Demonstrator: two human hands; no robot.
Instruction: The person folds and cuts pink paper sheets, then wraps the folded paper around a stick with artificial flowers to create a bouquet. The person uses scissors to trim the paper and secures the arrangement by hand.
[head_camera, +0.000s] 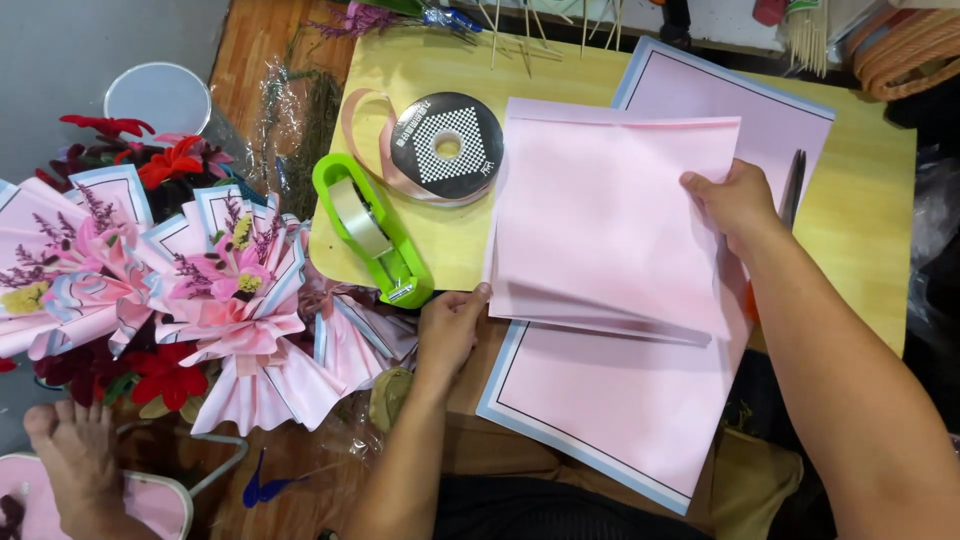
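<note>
Nearest us, the left hand (447, 325) pinches the lower left corner of a folded pink sheet of wrapping paper (610, 225), thumb on top at the near edge of the pale wooden table (870, 200). The right hand (735, 203) grasps the sheet's right edge, fingers curled under it, thumb over. The folded sheet is lifted a little, its lower layers sagging, above a larger flat pink sheet with a blue and black border (620, 410) that overhangs the table's near edge toward the person's lap.

I'd say the paper-folding step is in hand: the sheet is doubled over but its edges aren't lined up. The next move looks to call for squaring the layers and pressing the crease flat against the table.

Just left of the left hand, a bright green tape dispenser (375, 232) lies close to the paper's corner and could snag it. Behind that, a black spool of pink ribbon (447, 146) touches the sheet's far left corner. Dark scissors (794, 185) lie beyond the right hand, partly hidden. Off the table's left edge stand finished pink paper-wrapped bouquets (235, 300). At the far edge, thin wooden sticks (530, 25).
</note>
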